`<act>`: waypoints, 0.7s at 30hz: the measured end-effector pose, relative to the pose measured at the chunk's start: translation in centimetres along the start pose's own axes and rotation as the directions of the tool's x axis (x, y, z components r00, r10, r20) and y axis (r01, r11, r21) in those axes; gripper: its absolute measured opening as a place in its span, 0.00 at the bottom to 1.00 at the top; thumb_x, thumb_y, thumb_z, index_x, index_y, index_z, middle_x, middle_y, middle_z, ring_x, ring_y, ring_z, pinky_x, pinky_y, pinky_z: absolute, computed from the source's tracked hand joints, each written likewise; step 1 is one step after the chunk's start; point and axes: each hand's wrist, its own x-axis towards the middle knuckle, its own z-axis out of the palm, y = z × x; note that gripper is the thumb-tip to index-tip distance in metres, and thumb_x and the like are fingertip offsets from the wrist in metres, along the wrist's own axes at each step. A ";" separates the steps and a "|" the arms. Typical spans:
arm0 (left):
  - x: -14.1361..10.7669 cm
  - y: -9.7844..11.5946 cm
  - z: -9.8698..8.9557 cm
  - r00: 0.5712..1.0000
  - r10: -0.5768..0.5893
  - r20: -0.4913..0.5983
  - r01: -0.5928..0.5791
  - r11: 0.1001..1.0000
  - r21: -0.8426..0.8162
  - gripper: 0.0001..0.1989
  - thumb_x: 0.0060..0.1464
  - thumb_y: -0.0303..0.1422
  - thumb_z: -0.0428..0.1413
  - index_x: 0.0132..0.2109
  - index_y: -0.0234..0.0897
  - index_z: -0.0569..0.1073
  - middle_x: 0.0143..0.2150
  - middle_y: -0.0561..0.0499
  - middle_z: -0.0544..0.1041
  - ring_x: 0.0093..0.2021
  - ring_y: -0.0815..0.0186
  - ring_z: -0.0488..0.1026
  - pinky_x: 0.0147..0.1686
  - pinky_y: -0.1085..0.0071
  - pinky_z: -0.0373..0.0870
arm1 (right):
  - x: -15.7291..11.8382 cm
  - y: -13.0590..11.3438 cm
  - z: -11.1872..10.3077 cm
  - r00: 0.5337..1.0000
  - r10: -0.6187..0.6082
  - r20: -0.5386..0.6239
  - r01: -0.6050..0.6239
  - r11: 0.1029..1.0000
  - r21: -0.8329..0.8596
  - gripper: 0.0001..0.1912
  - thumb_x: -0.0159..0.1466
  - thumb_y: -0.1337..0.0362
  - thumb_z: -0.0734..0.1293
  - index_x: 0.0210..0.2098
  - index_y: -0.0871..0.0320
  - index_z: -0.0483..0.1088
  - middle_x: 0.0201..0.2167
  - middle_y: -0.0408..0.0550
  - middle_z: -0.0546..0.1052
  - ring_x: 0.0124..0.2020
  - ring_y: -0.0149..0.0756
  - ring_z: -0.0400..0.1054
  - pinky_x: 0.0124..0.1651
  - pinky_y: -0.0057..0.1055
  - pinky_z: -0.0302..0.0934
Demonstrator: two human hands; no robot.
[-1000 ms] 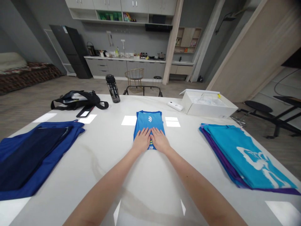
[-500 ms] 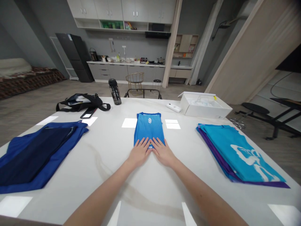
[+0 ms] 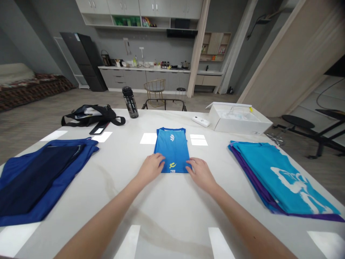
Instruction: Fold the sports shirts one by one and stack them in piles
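Folded blue shirt, smooth thin fabric, near-rectangular, yellow and white print, flat on glossy marbled table, hands apart, fingers curled at its side edges.

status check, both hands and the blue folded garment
Bare left hand, bare right hand at near corners, flat bright-blue garment. White rectangular box beyond, right.

"Where does your view come from?"
"My head, above and behind my left hand and right hand. My forearms run up from the bottom edge."
"Facing which way?"
"Forward and down across the table, reaching the kitchen cabinets well beyond my hands."
"How near?"
"Near enough that both hands sit just below the middle, yet wide enough for the black stool far to their right."
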 end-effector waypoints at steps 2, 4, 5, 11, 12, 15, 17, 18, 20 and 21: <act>3.6 -1.4 0.2 0.997 -0.039 -0.073 0.041 0.999 0.021 0.18 0.65 0.33 0.49 0.58 0.41 0.74 0.60 0.44 0.73 0.58 0.57 0.72 0.60 0.60 0.66 | 3.5 0.1 0.0 0.998 0.016 -0.055 -0.015 1.000 0.014 0.19 0.72 0.55 0.58 0.55 0.53 0.74 0.60 0.53 0.72 0.61 0.44 0.64 0.65 0.42 0.54; 7.2 -2.9 0.9 0.992 -0.092 -0.089 0.096 0.994 0.044 0.19 0.65 0.32 0.49 0.60 0.39 0.71 0.64 0.41 0.70 0.62 0.55 0.69 0.64 0.59 0.62 | 7.5 0.4 0.2 0.995 0.076 -0.064 -0.076 0.997 0.013 0.20 0.71 0.55 0.60 0.57 0.54 0.71 0.60 0.55 0.71 0.61 0.46 0.63 0.63 0.45 0.56; 8.9 -3.7 1.3 0.988 -0.129 -0.089 0.134 0.989 0.057 0.21 0.65 0.32 0.48 0.62 0.38 0.69 0.66 0.40 0.68 0.63 0.54 0.67 0.65 0.57 0.60 | 9.6 0.6 0.4 0.990 0.125 -0.062 -0.125 0.992 0.011 0.22 0.70 0.54 0.61 0.60 0.55 0.69 0.61 0.57 0.70 0.61 0.49 0.63 0.62 0.47 0.57; 16.1 -7.6 3.6 0.863 -0.491 -0.119 0.498 0.866 0.041 0.27 0.65 0.38 0.47 0.67 0.31 0.60 0.64 0.31 0.68 0.64 0.45 0.65 0.60 0.47 0.61 | 19.6 3.5 2.0 0.892 0.450 -0.036 -0.449 0.893 0.040 0.35 0.67 0.41 0.59 0.61 0.62 0.68 0.61 0.66 0.67 0.62 0.60 0.60 0.60 0.60 0.56; 16.9 -8.1 3.9 0.843 -0.523 -0.124 0.531 0.846 0.041 0.28 0.65 0.40 0.48 0.67 0.30 0.60 0.63 0.30 0.69 0.63 0.43 0.65 0.59 0.45 0.61 | 20.7 4.0 2.3 0.881 0.471 -0.033 -0.469 0.881 0.056 0.36 0.66 0.39 0.60 0.60 0.62 0.69 0.61 0.67 0.68 0.62 0.61 0.60 0.59 0.60 0.56; 19.0 -9.3 4.5 0.817 -0.562 -0.130 0.568 0.823 0.014 0.26 0.62 0.42 0.52 0.61 0.31 0.67 0.60 0.29 0.71 0.62 0.41 0.66 0.57 0.44 0.62 | 23.1 5.1 3.2 0.870 0.493 -0.032 -0.488 0.868 0.096 0.37 0.61 0.37 0.64 0.56 0.60 0.72 0.58 0.65 0.71 0.60 0.60 0.63 0.59 0.59 0.57; 20.0 -10.0 4.6 0.789 -0.608 -0.090 0.604 0.794 -0.070 0.23 0.59 0.43 0.55 0.56 0.33 0.71 0.57 0.31 0.75 0.60 0.42 0.69 0.55 0.47 0.63 | 24.2 5.3 3.7 0.871 0.490 -0.018 -0.486 0.867 0.108 0.34 0.58 0.39 0.68 0.52 0.57 0.74 0.55 0.61 0.74 0.58 0.59 0.65 0.58 0.57 0.57; 20.5 -10.3 4.7 0.767 -0.640 -0.056 0.631 0.766 -0.122 0.21 0.57 0.43 0.57 0.52 0.35 0.73 0.55 0.32 0.77 0.58 0.43 0.71 0.55 0.48 0.64 | 24.7 5.4 3.9 0.871 0.492 -0.003 -0.488 0.865 0.115 0.31 0.57 0.41 0.70 0.49 0.56 0.75 0.52 0.59 0.76 0.57 0.58 0.67 0.58 0.57 0.57; 21.1 -10.8 4.7 0.726 -0.687 0.015 0.672 0.705 -0.229 0.17 0.52 0.41 0.62 0.46 0.36 0.75 0.50 0.35 0.79 0.56 0.44 0.74 0.53 0.50 0.65 | 25.3 5.3 4.1 0.868 0.496 0.032 -0.494 0.853 0.170 0.22 0.55 0.46 0.72 0.41 0.56 0.76 0.45 0.54 0.79 0.53 0.55 0.70 0.57 0.54 0.58; 21.3 -10.9 4.7 0.731 -0.682 0.037 0.659 0.690 -0.299 0.15 0.49 0.39 0.64 0.43 0.36 0.76 0.48 0.36 0.80 0.54 0.45 0.75 0.52 0.51 0.66 | 25.4 5.2 4.2 0.872 0.487 0.047 -0.484 0.845 0.228 0.18 0.54 0.50 0.72 0.37 0.56 0.76 0.41 0.52 0.80 0.50 0.53 0.71 0.55 0.51 0.59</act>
